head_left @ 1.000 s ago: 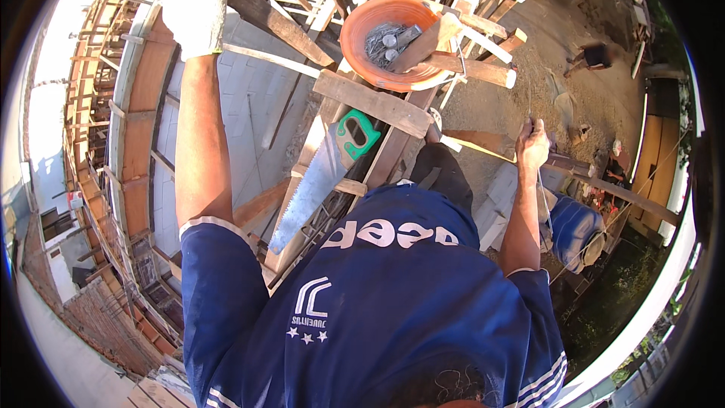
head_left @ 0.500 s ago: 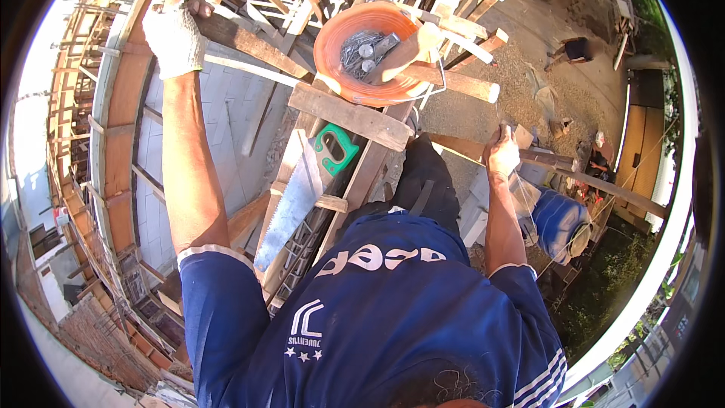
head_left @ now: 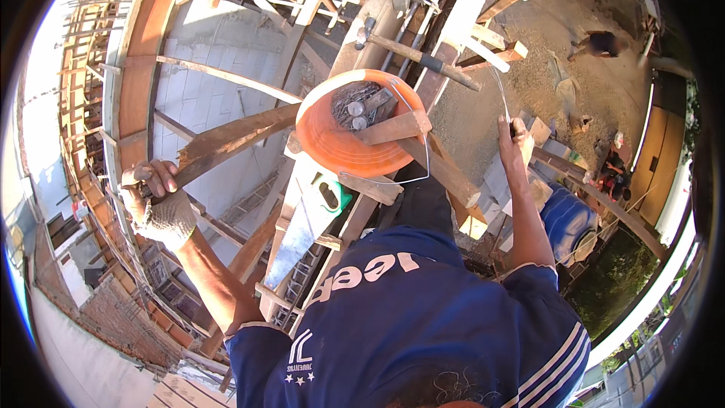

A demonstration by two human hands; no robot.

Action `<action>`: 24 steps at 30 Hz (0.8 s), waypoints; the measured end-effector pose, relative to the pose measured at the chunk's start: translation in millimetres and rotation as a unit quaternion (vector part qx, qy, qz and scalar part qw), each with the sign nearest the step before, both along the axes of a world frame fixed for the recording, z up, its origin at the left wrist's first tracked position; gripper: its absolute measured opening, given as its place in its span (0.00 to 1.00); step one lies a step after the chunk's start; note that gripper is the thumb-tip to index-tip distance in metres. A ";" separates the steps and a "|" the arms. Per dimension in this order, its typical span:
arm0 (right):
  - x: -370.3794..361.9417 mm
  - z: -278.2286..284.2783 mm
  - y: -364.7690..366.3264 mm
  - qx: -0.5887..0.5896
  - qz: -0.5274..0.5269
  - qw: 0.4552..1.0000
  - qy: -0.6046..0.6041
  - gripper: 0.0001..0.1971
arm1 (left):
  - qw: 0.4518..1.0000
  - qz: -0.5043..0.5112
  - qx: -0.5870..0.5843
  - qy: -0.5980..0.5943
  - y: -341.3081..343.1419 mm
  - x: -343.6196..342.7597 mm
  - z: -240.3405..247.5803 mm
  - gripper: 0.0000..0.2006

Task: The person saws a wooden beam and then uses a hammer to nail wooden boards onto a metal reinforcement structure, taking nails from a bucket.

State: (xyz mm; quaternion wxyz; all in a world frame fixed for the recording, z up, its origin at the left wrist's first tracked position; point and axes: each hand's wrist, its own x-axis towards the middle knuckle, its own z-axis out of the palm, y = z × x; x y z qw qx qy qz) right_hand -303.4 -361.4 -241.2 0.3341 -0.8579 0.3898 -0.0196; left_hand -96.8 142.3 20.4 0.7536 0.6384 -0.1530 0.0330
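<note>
My gloved left hand point(head_left: 160, 208) is closed round the outer end of a rough wooden board point(head_left: 242, 134), which slants toward the bucket. My right hand point(head_left: 516, 145) pinches a thin pale string point(head_left: 502, 94) that runs upward from it; something small and dark shows at its fingers. Between my arms sits an orange bucket point(head_left: 317, 132) with nails, two round pale pieces and a wood piece point(head_left: 393, 127) in it. A handsaw point(head_left: 298, 230) with a green handle lies just below the bucket. Beyond the bucket, a hammer point(head_left: 411, 53) rests across the timbers.
Timber formwork point(head_left: 136, 83) curves along the left, beside a pale block wall point(head_left: 219, 45). Steel reinforcement bars point(head_left: 302, 272) run under the saw. At the right, lower down, are a blue drum point(head_left: 566, 223), a long pole point(head_left: 619, 200) and people on the ground.
My left hand has swung toward me with the board's end. My right hand has moved slightly up and right with the string. The bucket now appears tilted, and the hammer shows fully.
</note>
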 end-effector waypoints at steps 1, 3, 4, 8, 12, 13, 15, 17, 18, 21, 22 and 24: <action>31.4 -1.6 -10.1 -0.035 0.053 0.997 -0.044 0.17 | 1.000 0.016 -0.010 0.011 -4.4 -0.5 1.0 0.20; 99.5 21.1 -16.5 0.015 0.121 0.992 -0.011 0.14 | 1.000 0.011 -0.009 0.011 -5.9 1.6 0.4 0.20; 125.2 22.6 -17.0 0.030 0.151 0.988 -0.028 0.14 | 0.999 0.032 0.003 0.015 -8.4 1.0 3.3 0.20; 177.8 -3.9 -7.3 0.022 0.240 0.970 -0.017 0.18 | 0.996 0.084 0.016 0.022 -8.8 1.7 4.0 0.20; 187.1 -39.4 -3.1 0.009 0.308 0.949 0.070 0.21 | 0.987 0.157 0.037 0.006 -15.4 -4.2 4.1 0.18; 186.9 -42.1 -3.6 -0.006 0.326 0.942 0.079 0.21 | 0.984 0.173 0.047 0.001 -16.8 -4.9 2.0 0.18; 187.5 -45.8 -5.3 -0.018 0.327 0.933 0.148 0.21 | 0.973 0.222 0.059 -0.009 -19.2 -4.1 -1.1 0.17; 185.0 -39.1 -7.9 -0.026 0.315 0.933 0.175 0.20 | 0.957 0.279 0.077 -0.017 -21.3 -4.2 0.7 0.17; 183.2 -33.1 -8.9 -0.028 0.303 0.938 0.166 0.20 | 0.949 0.308 0.066 -0.011 -19.2 -4.8 3.8 0.18; 167.6 -37.5 -21.5 -0.011 0.272 0.953 0.134 0.19 | 0.912 0.392 0.117 -0.025 -37.9 -0.5 3.3 0.18; 162.8 -38.8 -24.7 -0.001 0.260 0.958 0.118 0.19 | 0.909 0.395 0.127 -0.030 -39.9 1.0 3.1 0.19; 152.7 -35.4 -31.1 0.021 0.232 0.964 0.127 0.18 | 0.904 0.399 0.147 -0.041 -41.5 1.3 2.1 0.19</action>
